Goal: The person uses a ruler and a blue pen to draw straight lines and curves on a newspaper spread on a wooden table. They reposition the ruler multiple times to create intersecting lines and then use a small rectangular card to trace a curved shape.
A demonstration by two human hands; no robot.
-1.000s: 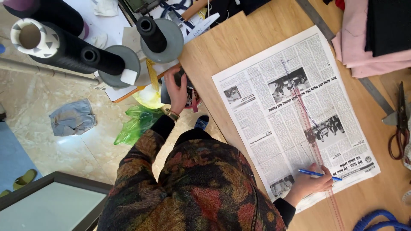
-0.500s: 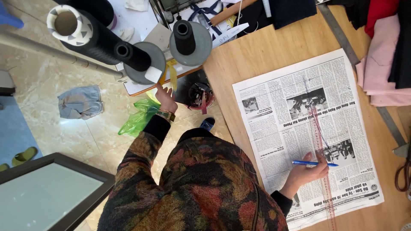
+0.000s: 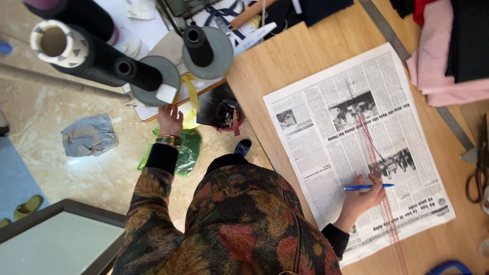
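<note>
Here, in the head view, the person's right hand (image 3: 362, 196) rests on a large printed newspaper sheet (image 3: 326, 122) spread flat over a light wooden tabletop (image 3: 300, 51). Its fingers (image 3: 376, 182) are curled around a slim blue ballpoint pen (image 3: 368, 187), which lies almost level with its tip pointing toward the right edge of the sheet. The pen crosses a long clear plastic ruler with red markings (image 3: 374, 153) that runs lengthwise down the newspaper and past its lower edge.

The left hand (image 3: 170, 120) is stretched away from the table toward a side shelf; its fingers are loosely extended and close on nothing, the tips touching or just beside a yellow measuring tape (image 3: 191, 91) hanging at the shelf's edge. A green plastic bag (image 3: 188, 150) lies on the tiled floor beneath that wrist.

Above the left hand stand 3 black thread cones on grey round bases (image 3: 140, 76). A folded pink cloth (image 3: 433, 66) lies at the table's upper right corner, and dark metal scissors (image 3: 479, 168) lie near the right edge, well apart from the pen.
</note>
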